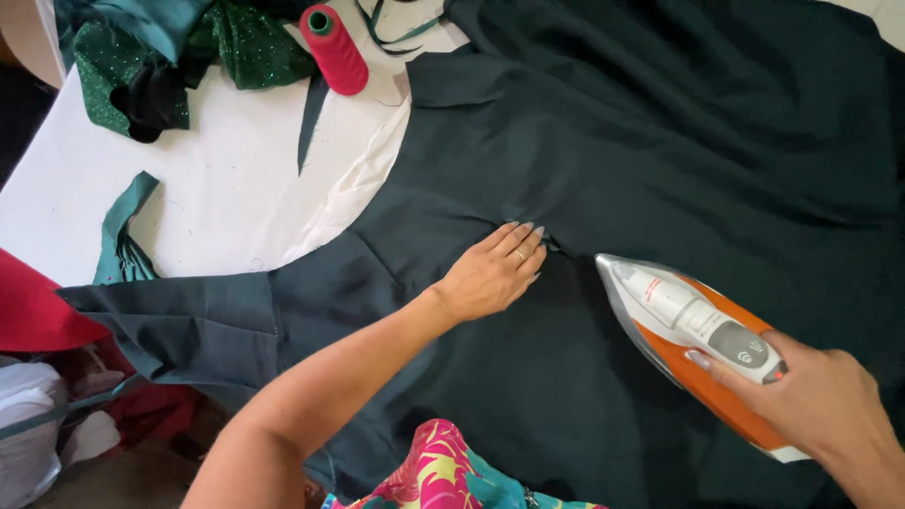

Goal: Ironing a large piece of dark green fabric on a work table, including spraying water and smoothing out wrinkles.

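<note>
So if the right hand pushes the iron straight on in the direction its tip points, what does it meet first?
Most likely the fingers of the left hand, pressed flat on the dark green fabric just ahead of the iron held by the right hand. Only fabric lies between them.

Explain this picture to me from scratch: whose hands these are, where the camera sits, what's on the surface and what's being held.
There is one picture, taken by a camera worn on a person's head and looking down at their own two bare hands. No machine is involved. The left hand lies flat, palm down, on a large dark green cloth spread over a white table. The right hand has its grip closed on the handle of an orange and white clothes iron, which rests on the cloth with its tip pointing toward the left hand. At the far edge of the table lie a red thread cone, on its side, glittery green fabric pieces and a thin green strip. Red fabric sits at the left edge.
</note>
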